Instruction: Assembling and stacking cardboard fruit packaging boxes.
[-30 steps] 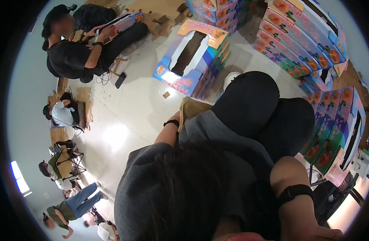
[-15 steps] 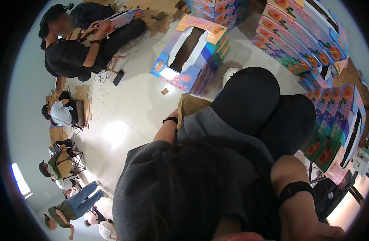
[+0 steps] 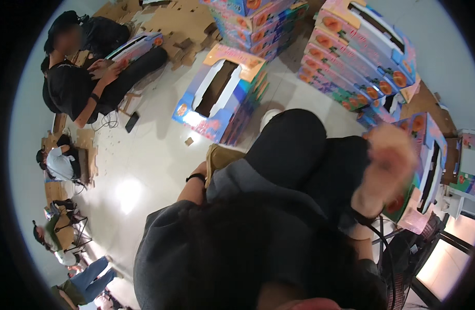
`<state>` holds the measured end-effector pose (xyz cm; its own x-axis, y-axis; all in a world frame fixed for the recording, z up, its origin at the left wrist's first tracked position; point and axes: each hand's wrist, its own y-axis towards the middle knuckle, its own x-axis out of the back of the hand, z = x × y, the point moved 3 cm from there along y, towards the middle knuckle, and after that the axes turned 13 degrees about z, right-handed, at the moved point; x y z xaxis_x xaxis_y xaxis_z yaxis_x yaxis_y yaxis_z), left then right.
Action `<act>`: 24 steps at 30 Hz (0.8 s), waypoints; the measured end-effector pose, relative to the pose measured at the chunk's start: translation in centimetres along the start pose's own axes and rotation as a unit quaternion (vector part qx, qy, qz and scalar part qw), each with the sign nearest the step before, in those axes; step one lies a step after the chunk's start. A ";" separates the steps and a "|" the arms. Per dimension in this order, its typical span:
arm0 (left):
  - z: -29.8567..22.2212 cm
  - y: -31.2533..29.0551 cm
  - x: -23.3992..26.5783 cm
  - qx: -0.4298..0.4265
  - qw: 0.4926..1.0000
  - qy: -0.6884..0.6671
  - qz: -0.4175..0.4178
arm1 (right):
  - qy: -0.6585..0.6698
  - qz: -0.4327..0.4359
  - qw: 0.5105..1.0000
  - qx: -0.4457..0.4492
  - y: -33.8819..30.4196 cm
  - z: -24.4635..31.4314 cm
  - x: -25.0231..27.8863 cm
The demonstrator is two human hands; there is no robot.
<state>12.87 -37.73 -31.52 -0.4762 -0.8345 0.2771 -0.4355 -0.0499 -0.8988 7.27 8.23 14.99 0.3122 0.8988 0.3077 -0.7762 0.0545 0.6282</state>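
Note:
My left hand (image 3: 201, 168), below a black wristband, is at my left side against a tan-brown object (image 3: 221, 161) whose kind I cannot make out. Its fingers are mostly hidden, so any grip does not show. Raised over my right knee, my right hand (image 3: 390, 163) is smeared by motion; how its fingers lie is unclear. Behind it stand several colourful printed cartons (image 3: 428, 150), partly covered by the hand. In front of my knees, a stack of flattened-looking cartons (image 3: 242, 85) carries a top one with a long cut-out slot.
More carton stacks rise at the far middle (image 3: 263, 26) and far right (image 3: 340, 62). Cardboard scraps (image 3: 188, 44) litter the floor at far left. A co-worker (image 3: 77, 85) sits there holding a carton, near a phone (image 3: 132, 122) and cables. A black-framed stand (image 3: 433, 268) is at right.
My right hand has swung up and forward from beside my body to over my right knee. The whole view has shifted, with the floor and stacks displaced leftward. The left hand stays by the tan-brown object.

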 end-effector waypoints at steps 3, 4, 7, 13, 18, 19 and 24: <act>1.1 -0.5 0.4 0.007 1.000 -0.006 -0.006 | -0.102 0.282 0.934 -0.196 0.0 -4.6 -3.1; 0.6 -0.6 0.5 0.009 1.000 -0.004 -0.005 | -0.115 0.298 0.924 -0.212 -1.0 -5.9 -3.4; 0.4 -0.8 0.2 0.015 1.000 -0.003 -0.008 | -0.187 0.433 0.839 -0.272 -1.7 -6.4 -3.9; -1.4 -1.0 -0.6 0.006 1.000 0.005 -0.013 | -0.182 0.431 0.833 -0.296 -2.1 -6.9 -3.0; -1.4 -1.0 -0.8 0.007 1.000 0.006 -0.016 | -0.164 0.439 0.823 -0.322 -2.2 -7.4 -3.0; -1.2 -1.1 -0.7 0.009 1.000 0.005 -0.018 | -0.159 0.443 0.821 -0.323 -2.2 -7.4 -3.1; -1.1 -1.1 -0.5 0.010 1.000 0.008 -0.019 | -0.150 0.444 0.824 -0.320 -2.3 -7.5 -3.2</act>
<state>12.72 -36.67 -30.24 -0.4723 -0.8225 0.3170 -0.4383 -0.0929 -0.8940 3.93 8.47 7.22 -0.4868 0.5658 0.6655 -0.8715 -0.2625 -0.4143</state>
